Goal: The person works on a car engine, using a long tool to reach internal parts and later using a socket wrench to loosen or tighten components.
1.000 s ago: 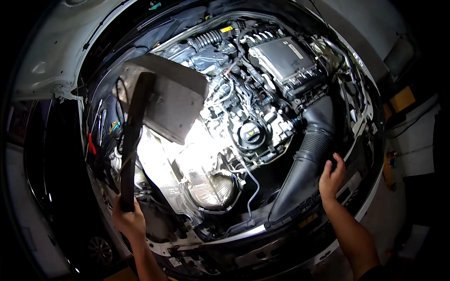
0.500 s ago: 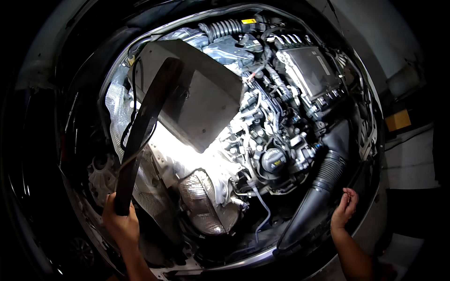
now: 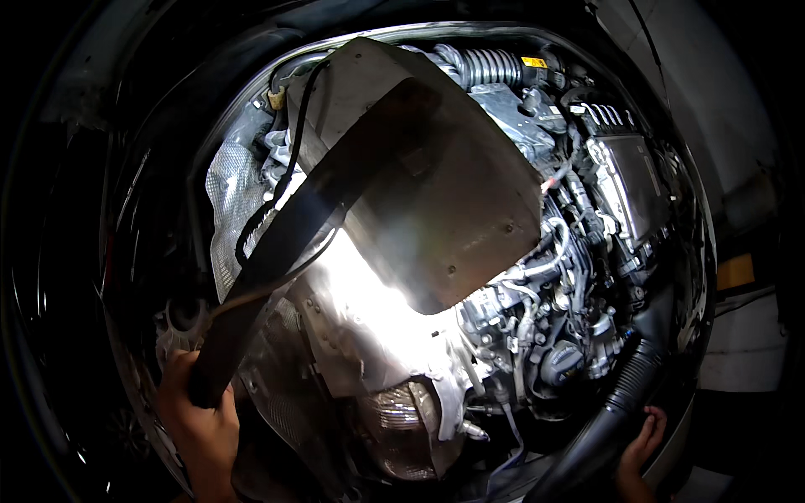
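Observation:
My left hand (image 3: pixel 198 427) grips the dark bar handle (image 3: pixel 256 285) of a work lamp with a broad, box-shaped grey housing (image 3: pixel 470 210) and a black cord. The lamp hangs over an engine bay, lighting the silver heat shield (image 3: pixel 352 369) and crinkled metal cover (image 3: pixel 402 436) beneath it. At lower right my right hand (image 3: pixel 641 444), partly cut off by the frame, is loosely curled with nothing visible in it, beside the black ribbed intake hose (image 3: pixel 629 377); whether it touches the bay's edge I cannot tell.
A round black cap (image 3: pixel 562 362) and tangled hoses lie right of the lamp. A black-topped module (image 3: pixel 633 184) sits at upper right, a corrugated duct (image 3: pixel 490 67) at the back. The car body rings the bay; a yellow box (image 3: pixel 734 271) is beyond its right side.
My view has shifted, so the engine sits further right. The lamp housing appears larger and further right over the engine. My right hand sits lower in the picture.

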